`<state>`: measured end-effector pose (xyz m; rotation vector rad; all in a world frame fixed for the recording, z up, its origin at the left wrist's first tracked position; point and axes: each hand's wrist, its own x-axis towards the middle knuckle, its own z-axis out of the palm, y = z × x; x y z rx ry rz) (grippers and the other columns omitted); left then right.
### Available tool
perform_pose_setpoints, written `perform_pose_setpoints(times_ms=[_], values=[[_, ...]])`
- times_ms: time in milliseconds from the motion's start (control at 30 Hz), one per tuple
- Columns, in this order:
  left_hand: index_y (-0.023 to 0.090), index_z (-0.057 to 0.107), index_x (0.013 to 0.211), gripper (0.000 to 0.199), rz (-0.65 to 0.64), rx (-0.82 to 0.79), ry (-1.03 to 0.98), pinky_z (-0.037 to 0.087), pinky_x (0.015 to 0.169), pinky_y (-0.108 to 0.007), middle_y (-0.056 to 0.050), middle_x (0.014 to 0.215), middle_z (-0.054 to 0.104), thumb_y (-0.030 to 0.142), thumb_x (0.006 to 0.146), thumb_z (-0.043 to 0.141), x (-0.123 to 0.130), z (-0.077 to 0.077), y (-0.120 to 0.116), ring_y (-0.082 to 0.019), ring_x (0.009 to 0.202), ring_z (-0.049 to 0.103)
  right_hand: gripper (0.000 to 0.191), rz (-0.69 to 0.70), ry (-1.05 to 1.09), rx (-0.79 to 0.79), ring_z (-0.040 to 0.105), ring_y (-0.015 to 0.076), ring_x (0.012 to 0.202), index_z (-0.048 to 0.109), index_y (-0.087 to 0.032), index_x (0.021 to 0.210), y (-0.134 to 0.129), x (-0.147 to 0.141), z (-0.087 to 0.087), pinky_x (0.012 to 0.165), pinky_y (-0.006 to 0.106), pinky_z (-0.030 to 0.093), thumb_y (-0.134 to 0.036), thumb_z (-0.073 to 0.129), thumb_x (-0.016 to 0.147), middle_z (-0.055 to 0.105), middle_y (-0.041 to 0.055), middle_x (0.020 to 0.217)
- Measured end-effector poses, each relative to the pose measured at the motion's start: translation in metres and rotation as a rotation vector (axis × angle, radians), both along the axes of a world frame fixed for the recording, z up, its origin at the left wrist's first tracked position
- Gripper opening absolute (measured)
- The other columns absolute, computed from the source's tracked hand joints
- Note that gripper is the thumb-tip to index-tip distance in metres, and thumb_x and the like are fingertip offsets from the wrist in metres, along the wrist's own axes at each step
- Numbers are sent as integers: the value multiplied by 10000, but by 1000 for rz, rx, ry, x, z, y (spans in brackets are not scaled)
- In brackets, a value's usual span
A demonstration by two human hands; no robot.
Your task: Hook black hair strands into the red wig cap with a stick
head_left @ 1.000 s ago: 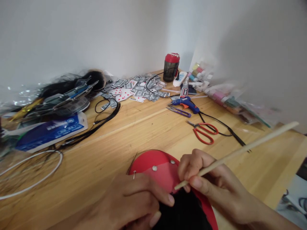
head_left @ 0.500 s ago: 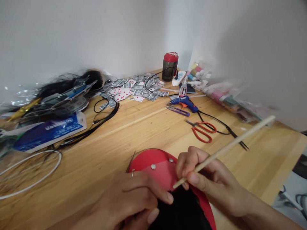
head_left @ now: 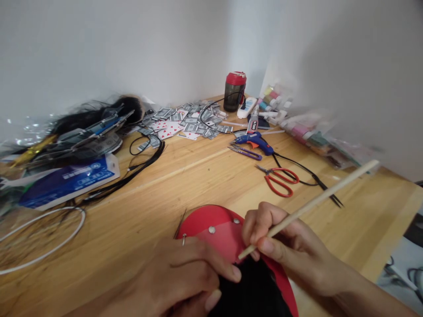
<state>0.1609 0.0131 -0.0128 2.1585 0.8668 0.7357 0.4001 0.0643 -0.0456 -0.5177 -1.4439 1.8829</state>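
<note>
A red rounded piece (head_left: 216,224) with metal pins in it lies at the near edge of the wooden table (head_left: 185,180). Black hair (head_left: 254,290) covers its near side. My left hand (head_left: 185,273) presses on the hair and the red piece, fingers curled. My right hand (head_left: 284,246) pinches a long thin wooden stick (head_left: 310,203), whose lower tip touches the hair at the red piece's edge. The stick slants up to the right.
Red scissors (head_left: 279,179), a blue glue gun (head_left: 254,141) with its black cord, purple snips (head_left: 246,152), scattered playing cards (head_left: 185,121), a red-lidded jar (head_left: 235,90), a black wig and plastic bags (head_left: 89,127), a white wire hoop (head_left: 42,240), and craft supplies (head_left: 297,123) along the right wall.
The stick's upper end dropped and swung slightly left from a second ago. Both hands shifted only a little on the red piece.
</note>
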Motion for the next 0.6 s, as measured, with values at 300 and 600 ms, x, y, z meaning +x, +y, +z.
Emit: perform_pose_setpoints(times_ms=[300,600], values=[[247,601,1030,214,17,20,-5,549,776,-167,6,1041,737,80,902,567,4,0,0,-122,917,711,102,-43,26,42,603,160,779,586,-215,905,-2,-1,-2,674,281,436,-283,602,980,616,19,790],[235,598,1008,215,1,-1,-31,550,846,-183,1,1044,736,62,883,578,3,2,1,-128,969,702,131,-61,40,-9,586,138,713,589,-208,869,-3,-3,-3,642,264,420,-290,630,962,618,3,754]])
